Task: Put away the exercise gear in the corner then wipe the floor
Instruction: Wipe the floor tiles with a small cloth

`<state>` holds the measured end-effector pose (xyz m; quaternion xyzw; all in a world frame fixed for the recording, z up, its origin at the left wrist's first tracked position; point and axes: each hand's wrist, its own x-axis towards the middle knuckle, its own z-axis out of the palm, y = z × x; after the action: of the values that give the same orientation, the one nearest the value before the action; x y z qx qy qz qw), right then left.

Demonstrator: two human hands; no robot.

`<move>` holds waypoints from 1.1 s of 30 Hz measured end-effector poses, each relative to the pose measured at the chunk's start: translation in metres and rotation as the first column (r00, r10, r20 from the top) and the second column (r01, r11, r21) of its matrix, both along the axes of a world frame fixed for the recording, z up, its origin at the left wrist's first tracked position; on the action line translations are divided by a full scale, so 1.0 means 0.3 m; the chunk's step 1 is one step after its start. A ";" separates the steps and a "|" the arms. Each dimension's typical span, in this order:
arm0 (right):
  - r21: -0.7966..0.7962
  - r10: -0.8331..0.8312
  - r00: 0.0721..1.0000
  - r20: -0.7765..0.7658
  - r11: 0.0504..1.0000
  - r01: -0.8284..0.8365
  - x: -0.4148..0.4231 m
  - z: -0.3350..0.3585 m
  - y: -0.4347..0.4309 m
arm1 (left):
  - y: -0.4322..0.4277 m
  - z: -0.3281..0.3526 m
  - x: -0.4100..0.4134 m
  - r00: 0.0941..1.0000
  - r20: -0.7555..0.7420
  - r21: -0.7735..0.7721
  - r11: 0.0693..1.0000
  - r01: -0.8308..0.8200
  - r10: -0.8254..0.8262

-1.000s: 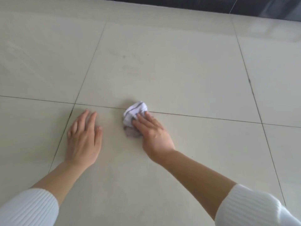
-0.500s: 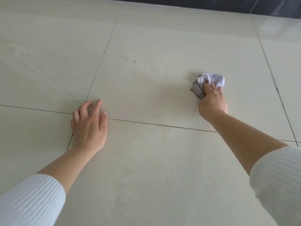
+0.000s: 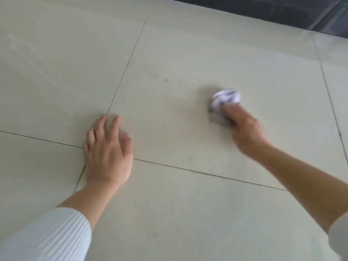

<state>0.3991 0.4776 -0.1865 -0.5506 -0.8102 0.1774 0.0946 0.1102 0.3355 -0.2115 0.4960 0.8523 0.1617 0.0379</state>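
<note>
The pale tiled floor (image 3: pixel 188 213) fills the view; no exercise gear shows. The left hand (image 3: pixel 107 153) lies flat at near left, fingers spread, apparently bearing weight; on a slick tile it could slide. The right hand (image 3: pixel 244 129), blurred, seems curled around the crumpled cloth (image 3: pixel 226 99) at far right. So tight a wad may skip the faint smudges (image 3: pixel 165 80) to its left.
</note>
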 end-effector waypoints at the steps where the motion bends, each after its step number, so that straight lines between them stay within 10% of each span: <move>1: -0.021 -0.166 0.986 0.007 0.986 0.166 0.004 0.015 0.068 | 0.000 0.001 0.000 1.000 -0.004 -0.004 1.000 -0.005 0.005; 6: -0.094 -0.377 0.926 0.019 0.922 0.377 -0.208 0.020 0.272 | 0.003 0.006 0.003 1.000 -0.013 -0.025 1.000 -0.009 0.009; 11: 0.005 0.185 0.971 -0.153 0.982 -0.187 -0.397 -0.022 0.062 | 0.003 0.010 0.006 1.000 -0.016 -0.035 0.999 -0.014 0.013; 16: -0.010 0.659 0.752 -0.031 0.752 -0.659 -0.223 -0.029 -0.063 | 0.001 0.013 0.005 1.000 -0.006 -0.073 0.997 -0.025 0.024; 20: 0.043 0.122 0.991 -0.049 0.992 -0.120 -0.097 -0.034 0.165 | 0.007 0.015 0.008 0.999 -0.003 -0.099 0.995 -0.032 0.032; 24: -0.012 -0.318 0.947 0.043 0.948 0.318 -0.206 -0.018 0.359 | 0.006 0.013 0.009 0.999 -0.011 -0.112 0.993 -0.035 0.034; 33: -0.144 0.055 0.998 -0.031 0.988 -0.058 -0.642 0.032 0.353 | 0.008 0.011 0.012 0.999 -0.021 -0.126 0.991 -0.036 0.034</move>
<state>0.2064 0.5834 -0.1770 -0.5305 -0.8091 0.2457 0.0601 0.1139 0.3380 -0.2081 0.4790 0.8698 0.1033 0.0586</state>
